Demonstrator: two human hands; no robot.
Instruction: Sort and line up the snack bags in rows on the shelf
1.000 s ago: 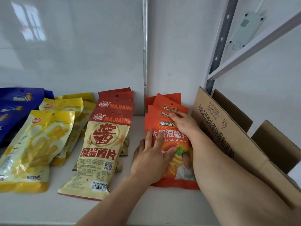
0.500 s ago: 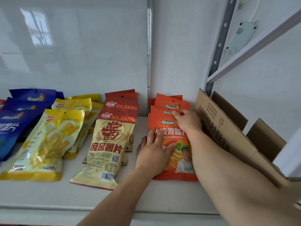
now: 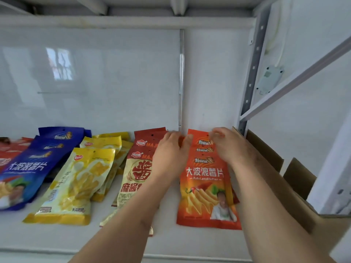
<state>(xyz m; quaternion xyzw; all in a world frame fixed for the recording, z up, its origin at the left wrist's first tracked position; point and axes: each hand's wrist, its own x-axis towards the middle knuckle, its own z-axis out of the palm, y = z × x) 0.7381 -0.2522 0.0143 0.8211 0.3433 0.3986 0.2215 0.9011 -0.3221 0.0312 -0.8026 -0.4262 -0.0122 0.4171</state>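
Orange snack bags [image 3: 206,186]: overlapped row, lying flat on white shelf [image 3: 167,242], running from 5 o'clock of view back toward the rear wall panel [image 3: 114,82].
Left hand [image 3: 171,154]: at the row's 9 o'clock edge, near the back bags; thumb against the orange edge, fingers blurred; whether pinching or only touching cannot be told.
Right hand [image 3: 229,147]: at the row's 3 o'clock edge, fingers curled over the rearmost bag's top; blurred, grip cannot be told.
Tan-and-red bags [image 3: 134,179]: next row at 9 o'clock, partly under the left forearm.
Yellow bags [image 3: 79,183], blue bags [image 3: 28,168]: further toward 9 o'clock.
Cardboard box [image 3: 275,168]: just beside the orange row at 3 o'clock, flaps up.
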